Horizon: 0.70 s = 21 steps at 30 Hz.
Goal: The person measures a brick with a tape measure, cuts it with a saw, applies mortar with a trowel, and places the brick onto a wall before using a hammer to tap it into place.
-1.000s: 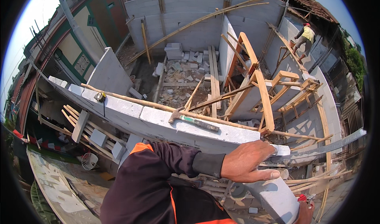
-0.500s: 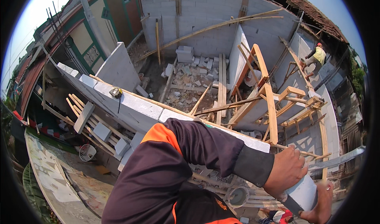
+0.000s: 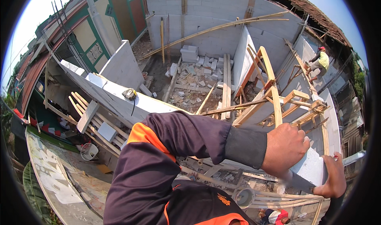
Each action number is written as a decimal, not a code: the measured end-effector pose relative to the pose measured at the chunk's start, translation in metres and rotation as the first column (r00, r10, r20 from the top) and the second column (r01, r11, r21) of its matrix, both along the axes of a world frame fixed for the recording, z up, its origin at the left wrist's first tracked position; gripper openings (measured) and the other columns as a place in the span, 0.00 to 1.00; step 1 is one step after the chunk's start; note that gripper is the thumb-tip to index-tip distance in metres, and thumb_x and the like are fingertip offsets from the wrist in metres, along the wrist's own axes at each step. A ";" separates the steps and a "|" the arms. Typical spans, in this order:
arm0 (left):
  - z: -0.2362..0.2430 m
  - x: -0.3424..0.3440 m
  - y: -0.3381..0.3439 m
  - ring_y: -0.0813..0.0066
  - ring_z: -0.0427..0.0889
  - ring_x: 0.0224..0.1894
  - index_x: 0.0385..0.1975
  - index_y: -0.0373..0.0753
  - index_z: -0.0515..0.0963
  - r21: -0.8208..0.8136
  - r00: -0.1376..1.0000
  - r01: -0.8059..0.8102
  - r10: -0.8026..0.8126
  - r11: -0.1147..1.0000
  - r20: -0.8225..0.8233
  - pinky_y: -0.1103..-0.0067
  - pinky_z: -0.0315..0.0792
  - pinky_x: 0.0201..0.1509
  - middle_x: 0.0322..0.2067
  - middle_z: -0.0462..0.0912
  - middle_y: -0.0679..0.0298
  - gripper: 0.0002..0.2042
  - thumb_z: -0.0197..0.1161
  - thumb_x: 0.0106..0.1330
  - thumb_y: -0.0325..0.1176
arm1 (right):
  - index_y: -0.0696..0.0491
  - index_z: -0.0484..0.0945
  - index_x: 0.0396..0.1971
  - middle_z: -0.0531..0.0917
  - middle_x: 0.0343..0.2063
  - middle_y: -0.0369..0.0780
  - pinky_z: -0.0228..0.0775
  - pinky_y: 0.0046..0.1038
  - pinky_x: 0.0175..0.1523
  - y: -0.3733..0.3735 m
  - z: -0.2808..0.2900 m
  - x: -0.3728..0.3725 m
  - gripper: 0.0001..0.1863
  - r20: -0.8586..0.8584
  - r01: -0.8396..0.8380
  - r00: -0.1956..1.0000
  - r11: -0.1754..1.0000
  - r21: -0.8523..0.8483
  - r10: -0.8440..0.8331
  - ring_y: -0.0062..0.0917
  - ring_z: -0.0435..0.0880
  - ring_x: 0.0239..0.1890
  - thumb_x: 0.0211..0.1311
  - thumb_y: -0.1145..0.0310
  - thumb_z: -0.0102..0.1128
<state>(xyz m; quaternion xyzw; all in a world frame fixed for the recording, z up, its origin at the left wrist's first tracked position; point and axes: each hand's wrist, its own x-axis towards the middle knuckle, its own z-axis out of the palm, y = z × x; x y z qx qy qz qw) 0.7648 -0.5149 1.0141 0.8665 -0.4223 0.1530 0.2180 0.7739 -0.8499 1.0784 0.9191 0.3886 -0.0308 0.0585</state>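
A pale lightweight concrete block [image 3: 310,168] is held between my two hands at the right, off the wall top. My left hand [image 3: 286,150] reaches across from a dark sleeve and has its fingers curled over the block's near-left end. My right hand [image 3: 334,176], with a ring on one finger, grips the opposite end, thumb and fingers apart around it. Part of the block's dark, shaded side shows below. The white block wall [image 3: 158,105] runs beneath my left arm, and a yellow-and-black tape measure [image 3: 129,94] rests on its top.
Timber framing [image 3: 274,102] rises beyond my hands. A person in a yellow top [image 3: 323,61] sits on the right wall; another person [image 3: 278,217] is far below. A bucket [image 3: 244,197] and bamboo poles [image 3: 278,201] lie under me. A grey strip [image 3: 353,158] stands beyond my right hand.
Both hands and the block have moved up in the picture, the right hand also to the right. The view has shifted slightly. The tape measure stays on the wall.
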 end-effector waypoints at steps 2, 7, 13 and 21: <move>0.000 0.002 0.012 0.55 0.85 0.34 0.41 0.22 0.75 0.009 1.000 -0.015 0.014 1.000 0.011 0.66 0.81 0.37 0.33 0.81 0.50 0.34 0.79 0.44 0.47 | 0.60 0.70 0.54 0.80 0.40 0.49 0.52 0.55 0.69 0.009 0.002 0.009 0.51 -0.016 -0.026 1.000 1.000 0.004 0.026 0.50 0.80 0.46 0.17 0.57 0.76; -0.003 0.014 0.023 0.52 0.86 0.38 0.48 0.19 0.75 0.033 0.996 -0.071 0.072 0.997 -0.049 0.67 0.82 0.39 0.35 0.82 0.44 0.39 0.78 0.46 0.50 | 0.62 0.70 0.56 0.81 0.45 0.52 0.50 0.54 0.71 0.022 0.001 0.035 0.53 -0.036 -0.028 0.999 1.000 0.007 0.028 0.49 0.80 0.50 0.18 0.58 0.76; -0.008 0.029 0.023 0.53 0.86 0.40 0.55 0.20 0.73 0.089 0.983 -0.181 0.183 0.979 -0.017 0.64 0.83 0.40 0.37 0.82 0.43 0.44 0.73 0.54 0.59 | 0.62 0.69 0.58 0.79 0.51 0.52 0.48 0.54 0.72 0.035 -0.005 0.077 0.52 0.023 -0.109 0.994 0.994 -0.018 0.109 0.48 0.77 0.57 0.22 0.60 0.75; -0.072 0.089 0.047 0.42 0.62 0.72 0.72 0.28 0.57 -0.259 0.976 -0.219 0.216 0.941 -0.040 0.58 0.58 0.76 0.67 0.62 0.33 0.43 0.42 0.73 0.65 | 0.60 0.66 0.65 0.77 0.57 0.54 0.57 0.41 0.72 0.014 -0.016 0.133 0.52 0.010 0.001 1.000 0.999 -0.042 0.000 0.48 0.72 0.60 0.29 0.63 0.72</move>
